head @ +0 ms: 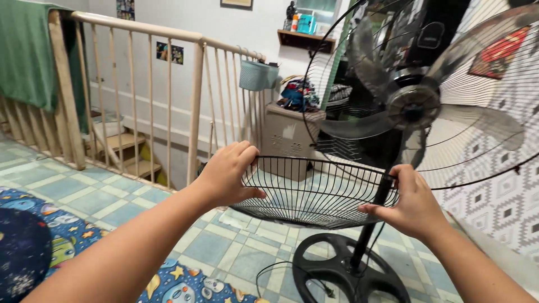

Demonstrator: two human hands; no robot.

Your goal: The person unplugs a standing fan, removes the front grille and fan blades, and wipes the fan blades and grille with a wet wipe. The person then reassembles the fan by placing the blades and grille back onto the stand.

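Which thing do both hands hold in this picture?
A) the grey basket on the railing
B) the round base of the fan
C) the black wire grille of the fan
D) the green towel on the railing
C: the left hand and the right hand each grip an edge of the detached black wire grille, held in front of the standing fan.

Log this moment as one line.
left hand: grips grille rim | right hand: grips opposite rim | front grille: off fan, tilted flat | fan blades: exposed

Head-worn view, downward, close over hands (224, 174)
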